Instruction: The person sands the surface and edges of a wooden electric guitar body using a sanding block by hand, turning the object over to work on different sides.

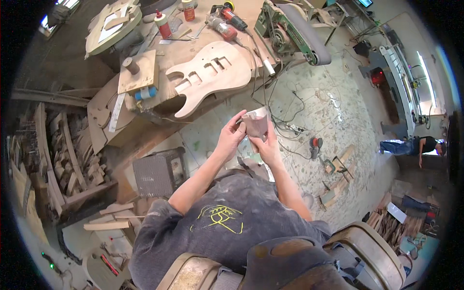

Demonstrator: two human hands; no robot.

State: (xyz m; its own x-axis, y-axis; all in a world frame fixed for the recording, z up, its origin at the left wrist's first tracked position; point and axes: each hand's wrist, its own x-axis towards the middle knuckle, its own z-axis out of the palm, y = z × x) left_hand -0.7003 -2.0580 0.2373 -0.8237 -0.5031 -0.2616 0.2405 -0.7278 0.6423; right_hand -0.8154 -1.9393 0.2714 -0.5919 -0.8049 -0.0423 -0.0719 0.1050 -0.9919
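Note:
In front of my chest, both hands hold a brownish sheet of sandpaper [257, 126] that looks folded or curled, with a paler upper edge. My left hand [232, 135] pinches its left side between thumb and fingers. On the right side, my right hand [267, 146] grips it with the thumb across the lower front and the fingers behind. Whether a block sits inside the fold, I cannot tell. Just beyond my hands, an unfinished wooden guitar body [217, 72] with routed cavities lies flat on the workbench [198, 41].
Red power tools [223, 28] and a glue bottle [163, 25] sit on the bench. A green belt sander [290, 36] stands far right of it. Cables, a sander [315, 145] and clamps [333, 166] lie on the floor. Wood offcuts [79, 164] fill the left; another person [420, 145] is far right.

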